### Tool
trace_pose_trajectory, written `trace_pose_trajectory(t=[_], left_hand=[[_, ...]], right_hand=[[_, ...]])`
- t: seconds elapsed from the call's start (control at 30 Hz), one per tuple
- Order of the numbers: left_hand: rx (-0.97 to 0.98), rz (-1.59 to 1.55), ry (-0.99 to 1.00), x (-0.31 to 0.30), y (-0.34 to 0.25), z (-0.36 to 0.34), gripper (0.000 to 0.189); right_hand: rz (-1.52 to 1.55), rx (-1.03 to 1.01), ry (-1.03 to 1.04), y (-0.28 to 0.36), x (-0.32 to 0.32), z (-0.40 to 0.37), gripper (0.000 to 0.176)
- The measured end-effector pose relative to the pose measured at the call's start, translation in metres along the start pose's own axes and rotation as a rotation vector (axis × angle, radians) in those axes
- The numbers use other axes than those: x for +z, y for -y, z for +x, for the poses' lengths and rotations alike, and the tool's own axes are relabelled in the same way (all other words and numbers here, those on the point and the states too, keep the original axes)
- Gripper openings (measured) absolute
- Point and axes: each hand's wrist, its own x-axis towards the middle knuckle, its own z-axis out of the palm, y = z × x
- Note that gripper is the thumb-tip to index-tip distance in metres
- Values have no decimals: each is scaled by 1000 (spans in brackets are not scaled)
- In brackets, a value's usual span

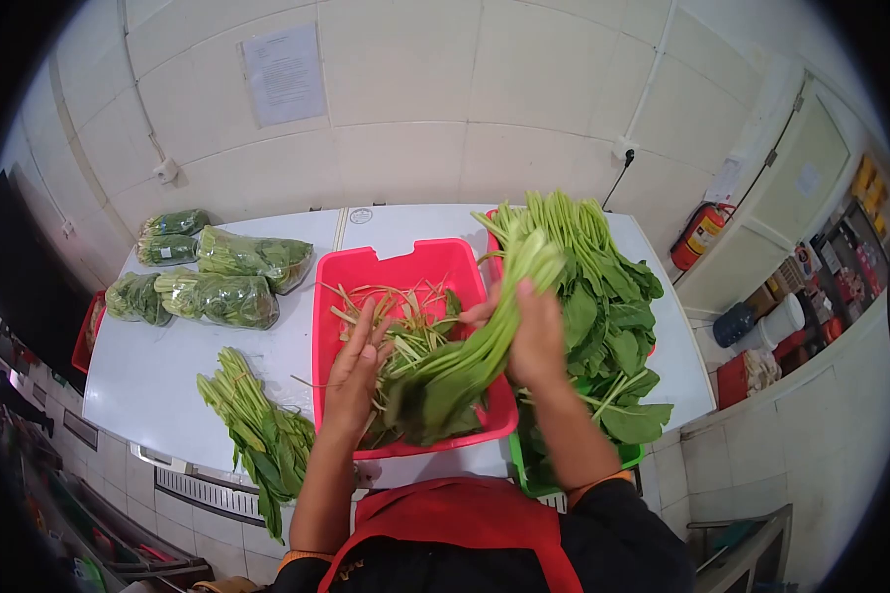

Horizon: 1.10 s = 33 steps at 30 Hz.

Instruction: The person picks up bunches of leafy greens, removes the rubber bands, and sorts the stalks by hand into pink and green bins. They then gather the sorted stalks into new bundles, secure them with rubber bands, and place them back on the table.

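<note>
A bunch of leafy greens (475, 356) slants over the red basket (320, 366), its pale stems up and its dark leaves low, blurred by motion. My right hand (532, 336) is wrapped round the stems. To the left, my left hand (354, 371) is raised with its fingers apart, beside the bunch and holding nothing. Loose trimmed stems (405, 341) and leaf scraps lie in the basket under the bunch.
Bagged greens (252, 257) lie at the table's back left, and a loose bunch (257, 425) near its front left. A large pile of greens (603, 287) sits at the right, above a green basket (630, 456). A fire extinguisher (700, 235) hangs by the wall.
</note>
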Motion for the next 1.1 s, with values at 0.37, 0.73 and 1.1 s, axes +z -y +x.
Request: trace_pose_trajectory(t=[0.37, 0.73, 1.1], left_hand=[[-330, 1228, 312, -44, 70, -22, 69], [2, 899, -612, -138, 17, -96, 28], [-680, 1416, -956, -243, 73, -158, 69]], right_hand=[[-850, 25, -87, 168, -110, 284, 58], [-1808, 385, 379, -161, -337, 354, 78], [-1387, 32, 81, -33, -296, 263, 90]])
